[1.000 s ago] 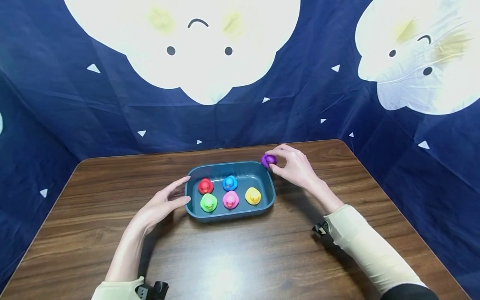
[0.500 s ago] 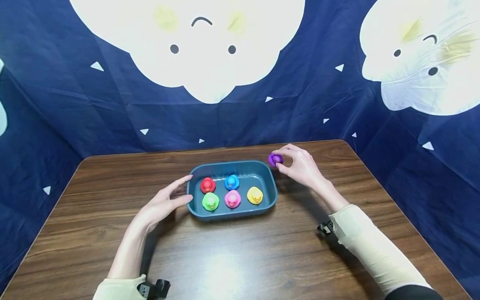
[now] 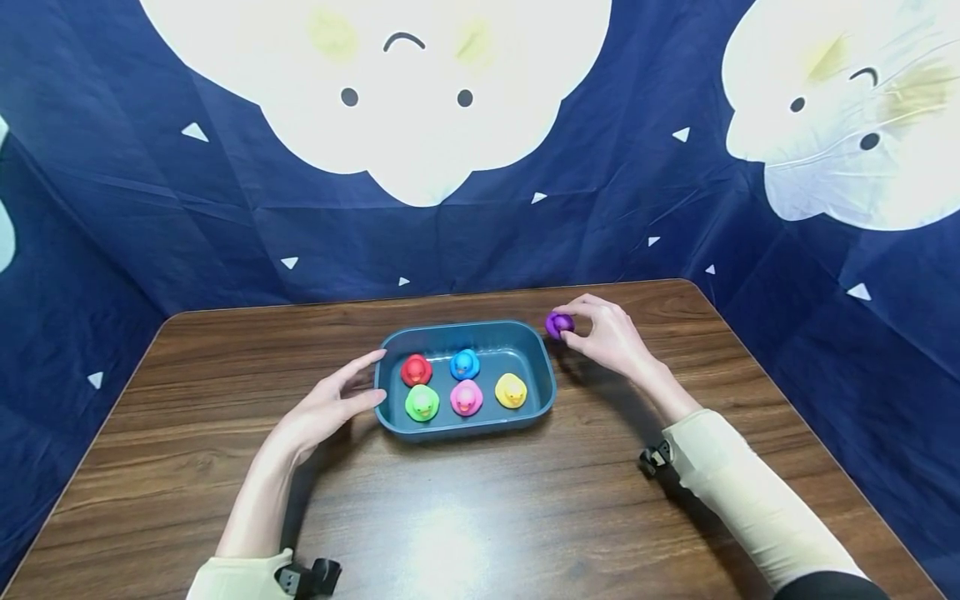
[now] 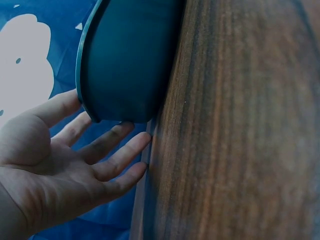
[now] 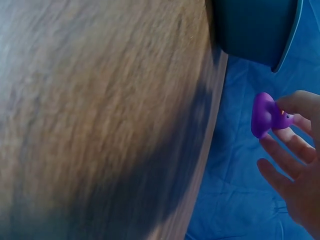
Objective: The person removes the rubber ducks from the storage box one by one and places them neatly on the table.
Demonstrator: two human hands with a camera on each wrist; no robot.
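Observation:
Between thumb and fingers, my right hand (image 3: 609, 335) pinches a purple rubber duck (image 5: 269, 116); it is held just off the right end of a dark teal tub (image 3: 450, 432), above the tabletop. My left hand (image 3: 322, 410) rests its fingertips and thumb against the tub's left end, fingers spread and fairly straight, as the left wrist view also shows. Inside the tub stand a red duck (image 3: 416, 370), a blue duck (image 3: 465, 364), a green duck (image 3: 422, 403), a pink duck (image 3: 467, 398) and a yellow duck (image 3: 512, 391).
The tub stands near the back of a brown wood-grain table (image 3: 480, 517) with rounded far corners. A dark blue cloth (image 3: 480, 242) with white clouds and triangles hangs behind it and along both sides. Each wrist wears a small black camera (image 3: 656, 457).
The purple duck, pinched in my right hand, has moved right from over the tub's back right corner to beyond its rim, then slightly lower. My left hand stays at the tub.

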